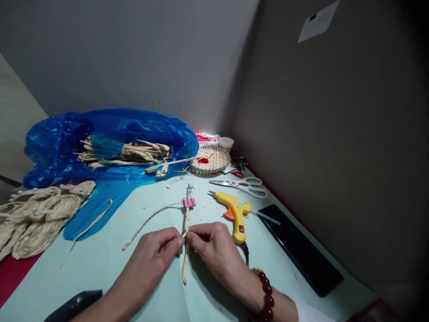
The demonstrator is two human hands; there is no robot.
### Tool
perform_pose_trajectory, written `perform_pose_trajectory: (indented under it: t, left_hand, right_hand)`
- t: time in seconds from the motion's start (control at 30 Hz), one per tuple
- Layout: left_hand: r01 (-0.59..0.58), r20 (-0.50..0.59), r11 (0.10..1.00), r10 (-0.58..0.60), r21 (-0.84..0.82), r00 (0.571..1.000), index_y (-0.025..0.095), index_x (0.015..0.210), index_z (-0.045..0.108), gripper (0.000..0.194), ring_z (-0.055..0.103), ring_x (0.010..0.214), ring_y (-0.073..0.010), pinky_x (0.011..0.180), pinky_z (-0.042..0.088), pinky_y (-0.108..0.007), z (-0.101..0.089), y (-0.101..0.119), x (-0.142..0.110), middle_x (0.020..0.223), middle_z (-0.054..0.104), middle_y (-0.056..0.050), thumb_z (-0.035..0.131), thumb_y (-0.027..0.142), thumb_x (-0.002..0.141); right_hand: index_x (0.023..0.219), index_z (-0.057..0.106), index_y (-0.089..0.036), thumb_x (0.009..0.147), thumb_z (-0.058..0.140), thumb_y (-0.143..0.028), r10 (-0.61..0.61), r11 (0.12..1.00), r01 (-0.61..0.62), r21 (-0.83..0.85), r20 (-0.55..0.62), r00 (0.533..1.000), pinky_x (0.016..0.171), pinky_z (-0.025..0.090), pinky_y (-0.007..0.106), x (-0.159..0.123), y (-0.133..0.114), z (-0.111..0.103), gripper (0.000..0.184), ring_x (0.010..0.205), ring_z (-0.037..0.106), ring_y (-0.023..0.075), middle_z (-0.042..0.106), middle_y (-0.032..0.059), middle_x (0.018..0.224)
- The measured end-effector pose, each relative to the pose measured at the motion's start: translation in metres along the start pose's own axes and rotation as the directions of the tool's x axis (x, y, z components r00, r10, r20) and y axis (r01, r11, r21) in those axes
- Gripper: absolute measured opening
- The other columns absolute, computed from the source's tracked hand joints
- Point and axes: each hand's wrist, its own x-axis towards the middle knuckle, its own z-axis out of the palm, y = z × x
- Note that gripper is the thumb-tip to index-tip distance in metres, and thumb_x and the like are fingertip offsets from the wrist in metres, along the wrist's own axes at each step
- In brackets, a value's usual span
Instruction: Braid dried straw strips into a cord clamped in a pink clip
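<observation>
A pale straw braid point(187, 217) runs down the table from a pink binder clip point(189, 203), which grips its top end. My left hand point(163, 247) pinches a strand at the braid's left side. From the right, my right hand point(208, 240) holds the braid between thumb and fingers, close to the left fingertips. Below both hands a loose straw end point(185, 270) hangs toward me. A thin twisted straw cord point(147, 220) curves away left from the clip. The exact crossing of the strands is hidden by my fingers.
A yellow glue gun point(237, 213), white scissors point(250, 184) and a black phone-like slab point(301, 250) lie on the right. Behind are a blue plastic bag point(140, 123) with dried straw point(144, 152) and a woven basket point(217, 163). Woven straw slippers point(47, 219) lie left.
</observation>
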Motion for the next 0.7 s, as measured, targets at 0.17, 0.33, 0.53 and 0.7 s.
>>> perform_pose_trajectory:
  t: [0.17, 0.33, 0.53, 0.7]
  left_hand:
    - [-0.117, -0.043, 0.963, 0.131, 0.243, 0.99, 0.022, 0.063, 0.043, 0.032, 0.046, 0.055, -0.0143, 0.055, 0.034, -0.026, 0.017, -0.001, -0.011, 0.056, 0.047, 0.004, 0.035, 0.034, 0.092]
    - [-0.287, -0.025, 0.847, 0.332, 0.448, 0.943, 0.022, 0.075, 0.052, 0.027, 0.06, 0.055, -0.016, 0.055, 0.04, -0.028, 0.027, -0.012, -0.015, 0.063, 0.064, 0.0, 0.034, 0.023, 0.094]
    - [-0.349, 0.018, 0.825, 0.382, 0.443, 0.924, 0.021, 0.084, 0.059, 0.024, 0.064, 0.061, -0.0183, 0.058, 0.044, -0.028, 0.029, -0.012, -0.02, 0.07, 0.067, -0.004, 0.038, 0.025, 0.093]
    - [-0.211, -0.11, 0.959, 0.234, 0.187, 0.966, 0.022, 0.067, 0.058, 0.035, 0.055, 0.063, -0.0154, 0.06, 0.041, -0.026, 0.007, -0.001, -0.012, 0.066, 0.056, 0.0, 0.041, 0.039, 0.092]
  right_hand:
    - [0.055, 0.035, -0.018, 0.081, 0.046, -0.019, 0.007, 0.997, -0.007, 0.081, 0.002, 1.0, 0.051, 0.02, 0.024, -0.001, 0.001, 0.001, 0.028, 0.058, 0.023, 0.0097, 0.026, -0.0042, 0.058]
    - [0.055, 0.034, -0.018, 0.081, 0.044, -0.016, -0.008, 0.976, -0.013, 0.217, 0.094, 0.996, 0.052, 0.019, 0.025, -0.002, -0.004, -0.002, 0.028, 0.057, 0.023, 0.0095, 0.027, -0.0046, 0.057]
    - [0.054, 0.038, -0.018, 0.083, 0.05, -0.023, 0.053, 0.961, -0.075, 0.268, 0.087, 0.995, 0.05, 0.02, 0.025, -0.002, 0.0, 0.001, 0.032, 0.056, 0.024, 0.0093, 0.028, -0.0049, 0.056]
    - [0.058, 0.059, -0.014, 0.084, 0.052, -0.026, 0.148, 0.946, -0.161, 0.281, 0.066, 0.987, 0.053, 0.027, 0.023, -0.003, -0.004, -0.001, 0.029, 0.054, 0.035, 0.0097, 0.044, -0.003, 0.053]
